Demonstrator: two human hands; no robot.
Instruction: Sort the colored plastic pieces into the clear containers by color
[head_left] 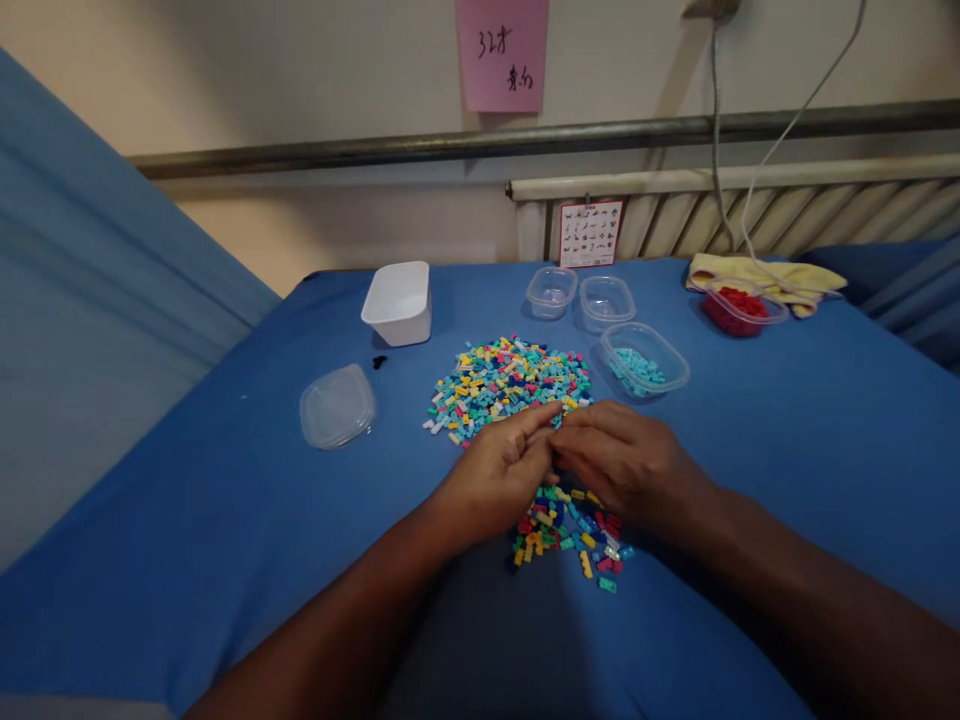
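A pile of small multicoloured bricks [510, 385] lies in the middle of the blue table [225, 520]. A smaller heap of mixed bricks [574, 540] sits nearer to me, partly under my hands. My left hand [499, 470] and my right hand [619, 460] meet fingertip to fingertip at the near edge of the large pile. Both have their fingers curled and pinched together; what they pinch is hidden. A clear tub with light blue bricks [643, 365] stands just beyond my right hand.
A white square tub [399, 300] and a clear lid [337, 405] lie at left. Two empty clear tubs [551, 290] [606, 300] stand at the back. A tub of red bricks [742, 308] rests by a yellow cloth [757, 272]. A radiator runs behind.
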